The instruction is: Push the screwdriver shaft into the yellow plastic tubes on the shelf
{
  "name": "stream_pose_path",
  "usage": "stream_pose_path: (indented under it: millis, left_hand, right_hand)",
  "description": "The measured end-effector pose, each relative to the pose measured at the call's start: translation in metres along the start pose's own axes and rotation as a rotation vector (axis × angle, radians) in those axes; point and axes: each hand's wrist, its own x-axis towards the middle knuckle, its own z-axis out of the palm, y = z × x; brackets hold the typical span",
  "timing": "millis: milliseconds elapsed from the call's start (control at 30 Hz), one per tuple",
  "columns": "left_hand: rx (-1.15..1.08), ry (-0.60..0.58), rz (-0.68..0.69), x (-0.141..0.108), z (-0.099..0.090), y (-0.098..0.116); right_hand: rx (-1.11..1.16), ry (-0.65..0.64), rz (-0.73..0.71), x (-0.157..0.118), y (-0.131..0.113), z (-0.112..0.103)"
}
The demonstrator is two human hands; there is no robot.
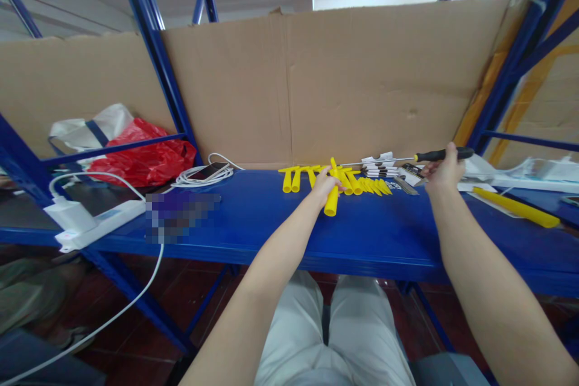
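My left hand [324,185] is closed around a yellow plastic handle piece [332,202], its round end toward me. In my right hand [443,170] is a screwdriver [425,157] with a black handle and a yellow band; its long metal shaft runs left to the top of the yellow piece. Whether the tip touches the piece I cannot tell. Several similar yellow handle pieces [295,180] lie in a row behind and beside my left hand. To their right are small flat yellow parts [375,186], a stack of white-and-black packets [380,165] and metal blades [406,186].
A cardboard panel [362,84] stands behind the blue shelf [253,217]. At left are a power strip [104,223], a coiled white cable [203,178] and a red plastic bag [145,154]. A long yellow object [515,207] lies at right by another power strip [534,181].
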Motion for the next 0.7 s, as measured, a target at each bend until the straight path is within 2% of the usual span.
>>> stream_pose_path:
  millis: [200,433,700]
  left_hand:
    - [0.012,0.027,0.054,0.002,0.0,-0.002]
    - [0.005,0.031,0.096,0.005,-0.002,-0.004]
    - [-0.006,0.057,0.143,0.008,-0.003,-0.006]
  right_hand:
    - [-0.018,-0.018,0.024,-0.008,-0.004,0.001]
    - [0.041,-0.117,0.219,-0.011,-0.012,-0.001]
    - [0.011,-0.082,0.168,-0.008,-0.008,0.0]
